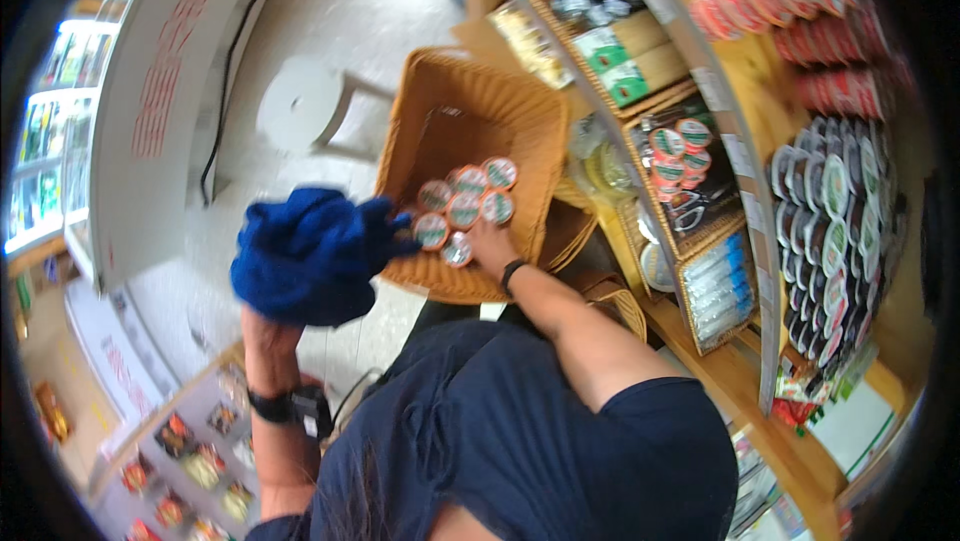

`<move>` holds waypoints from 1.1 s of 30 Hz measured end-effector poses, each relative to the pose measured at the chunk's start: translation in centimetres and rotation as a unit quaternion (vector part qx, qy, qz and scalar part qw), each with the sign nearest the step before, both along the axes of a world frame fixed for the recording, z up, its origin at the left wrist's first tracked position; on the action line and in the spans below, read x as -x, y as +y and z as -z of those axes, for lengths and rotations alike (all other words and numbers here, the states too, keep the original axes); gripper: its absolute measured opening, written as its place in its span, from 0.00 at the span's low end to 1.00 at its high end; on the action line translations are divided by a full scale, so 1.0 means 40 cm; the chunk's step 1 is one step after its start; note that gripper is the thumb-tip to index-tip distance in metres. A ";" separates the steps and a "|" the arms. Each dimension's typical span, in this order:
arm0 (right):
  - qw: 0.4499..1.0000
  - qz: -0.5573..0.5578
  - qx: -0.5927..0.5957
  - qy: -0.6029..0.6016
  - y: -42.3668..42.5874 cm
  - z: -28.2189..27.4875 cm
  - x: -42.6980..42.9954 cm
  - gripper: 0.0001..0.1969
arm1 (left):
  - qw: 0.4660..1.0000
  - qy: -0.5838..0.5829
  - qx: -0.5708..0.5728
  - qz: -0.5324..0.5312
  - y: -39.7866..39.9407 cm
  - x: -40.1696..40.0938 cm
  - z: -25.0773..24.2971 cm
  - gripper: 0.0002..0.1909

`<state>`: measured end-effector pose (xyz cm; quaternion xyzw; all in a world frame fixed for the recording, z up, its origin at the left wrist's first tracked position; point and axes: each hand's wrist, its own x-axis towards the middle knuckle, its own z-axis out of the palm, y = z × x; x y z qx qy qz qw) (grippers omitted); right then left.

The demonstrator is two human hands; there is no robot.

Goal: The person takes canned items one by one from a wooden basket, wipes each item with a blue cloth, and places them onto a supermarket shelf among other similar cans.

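A deep, tan woven basket (525, 113) stands before me with several small round lidded containers (463, 209) in its near part. My right hand (495, 247) reaches over the near rim and touches the containers at the right; its fingertips are partly hidden among them. A bunched blue cloth (304, 259) covers most of my left hand (274, 319), left of the basket. Part of the cloth hangs over the basket's left rim, close to the nearest container. The fingers under the cloth are mostly hidden.
A white stool (300, 102) stands on the floor beyond the basket. Wooden shelving (757, 436) at the right bears wicker trays of packets and stacked round containers. A white display cooler (161, 113) stands at the left, with a black cable (225, 83) down its side. Packaged food lies on a surface (112, 496) at lower left.
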<state>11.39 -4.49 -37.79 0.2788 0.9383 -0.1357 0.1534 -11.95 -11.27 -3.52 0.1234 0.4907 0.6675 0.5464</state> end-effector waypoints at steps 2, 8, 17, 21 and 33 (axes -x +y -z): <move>0.992 -0.065 0.029 -0.104 0.000 -0.027 0.017 0.19 | 0.999 -0.024 0.004 -0.024 -0.048 0.020 0.021 0.24; 0.993 -0.094 -0.063 -0.032 -0.006 -0.017 -0.002 0.15 | 0.999 -0.004 0.031 -0.009 -0.029 0.034 0.035 0.24; 0.970 0.072 0.234 0.001 0.088 -0.094 0.001 0.16 | 0.998 -0.056 -0.001 -0.005 0.047 -0.012 0.025 0.24; 0.956 0.086 0.255 0.114 0.209 -0.286 -0.032 0.10 | 0.997 -0.073 -0.034 0.017 0.091 -0.044 0.016 0.24; 0.757 0.368 0.087 0.533 0.674 -1.183 -0.465 0.03 | 0.982 -0.143 -0.107 0.067 0.190 -0.187 -0.002 0.23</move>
